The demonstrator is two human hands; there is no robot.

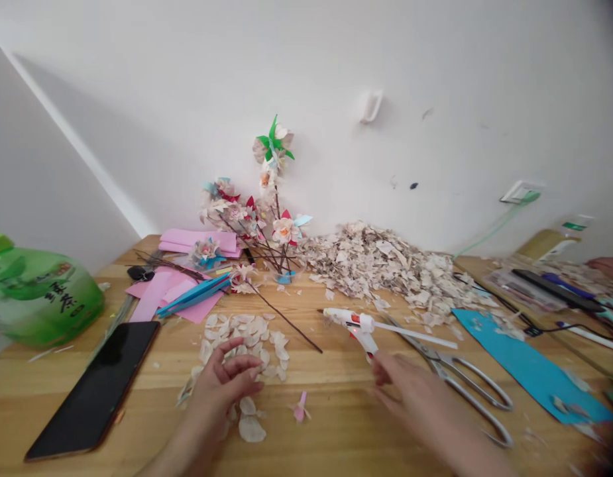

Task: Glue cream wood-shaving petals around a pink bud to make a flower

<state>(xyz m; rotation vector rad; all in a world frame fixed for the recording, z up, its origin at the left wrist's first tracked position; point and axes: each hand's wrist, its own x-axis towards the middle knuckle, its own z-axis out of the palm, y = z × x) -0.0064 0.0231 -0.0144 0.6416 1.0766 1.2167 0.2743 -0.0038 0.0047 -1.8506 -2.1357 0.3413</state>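
My left hand (224,381) hovers over a patch of loose pale petals (259,331), fingers loosely bent and apart, with nothing visible in them. My right hand (415,394) has its fingers closed at the lower end of the handle of a white hot glue gun (353,321); its nozzle points left and a glue stick (420,336) sticks out of its back. Between my hands lies a small pink flower centre (301,407) with a few pale petals. Behind, a stem (286,320) with one petal flower rests on the table. Blue tweezers (194,295) lie to the left.
Scissors (472,384) and a blue sheet (525,371) lie at right. Behind are a large petal heap (376,262) and handmade flowers (281,228) standing upright. A phone (95,391), pink paper (197,238) and a green bottle (42,291) occupy the left. Another person's hand (607,266) shows far right.
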